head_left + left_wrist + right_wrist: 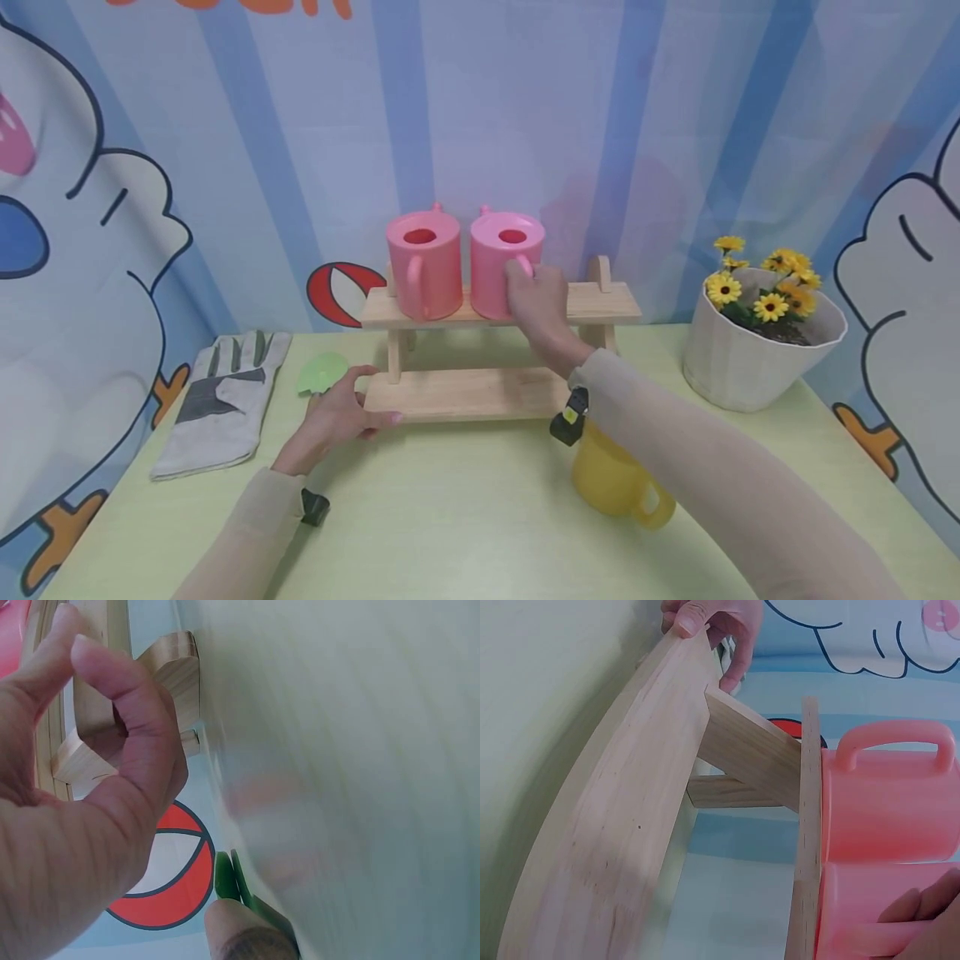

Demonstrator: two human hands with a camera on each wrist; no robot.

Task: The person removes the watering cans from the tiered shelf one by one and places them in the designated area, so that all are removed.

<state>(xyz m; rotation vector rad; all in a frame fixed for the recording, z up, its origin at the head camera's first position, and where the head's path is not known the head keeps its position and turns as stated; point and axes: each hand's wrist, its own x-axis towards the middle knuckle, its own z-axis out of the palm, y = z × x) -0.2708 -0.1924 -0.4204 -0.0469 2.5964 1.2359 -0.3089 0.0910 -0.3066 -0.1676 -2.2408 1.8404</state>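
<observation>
Two pink watering cans, the left one (426, 267) and the right one (491, 267), stand side by side on the upper shelf of a two-tier wooden stand (468, 396). Each has a round hole in its top and a handle toward me. My right hand (542, 308) grips the handle of the right can, which sits over the shelf in the right wrist view. With the thumb over the front edge and the fingers round the end, my left hand (347, 410) holds the lower shelf's left end.
A yellow vessel with a handle (611, 475) stands under my right forearm. To the left lie a work glove (217, 408) and a green-bladed hand tool (322, 372) with a wooden handle. A white pot (738, 362) of yellow flowers stands at the right, near the backdrop.
</observation>
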